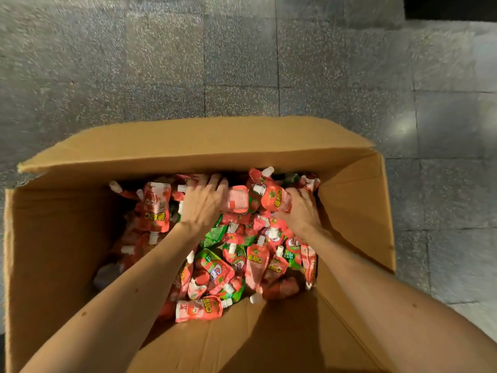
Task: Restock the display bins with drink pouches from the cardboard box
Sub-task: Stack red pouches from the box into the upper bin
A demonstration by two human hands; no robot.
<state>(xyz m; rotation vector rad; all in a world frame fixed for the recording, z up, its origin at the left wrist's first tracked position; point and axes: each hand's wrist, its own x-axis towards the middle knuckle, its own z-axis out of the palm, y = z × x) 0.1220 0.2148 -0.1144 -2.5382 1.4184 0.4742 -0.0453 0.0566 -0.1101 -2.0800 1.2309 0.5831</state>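
Inside the open box (53,251) on the floor (161,63), left hand (200,203) curls fingers round a pale pouch (235,199); right hand (302,208) grips a red pouch (277,201). Loose pouches (242,265) fill the box beneath both hands.

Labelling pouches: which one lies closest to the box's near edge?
The red pouch lying sideways, white cap pointing right, lowest in view; all others sit farther in.
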